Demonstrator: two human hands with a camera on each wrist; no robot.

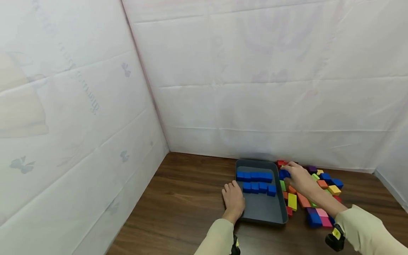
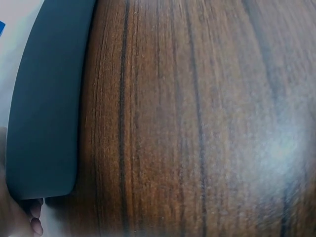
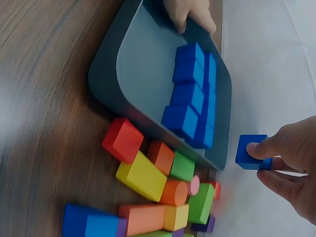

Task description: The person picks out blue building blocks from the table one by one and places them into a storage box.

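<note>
Overhead, white sheeting walled the dark wood table [image 1: 185, 198]. My right hand [image 1: 298, 179] pinched a blue block [image 3: 252, 152] beside the grey tray [image 1: 259, 209]; my left hand [image 1: 233, 200] gripped the tray's rim.

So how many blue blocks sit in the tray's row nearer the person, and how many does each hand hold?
Nearer row of blue blocks in the grey tray: 4
Blue block pinched by the right hand: 1
Blocks in the left hand, which grips the tray's rim: 0
Total: 5
</note>
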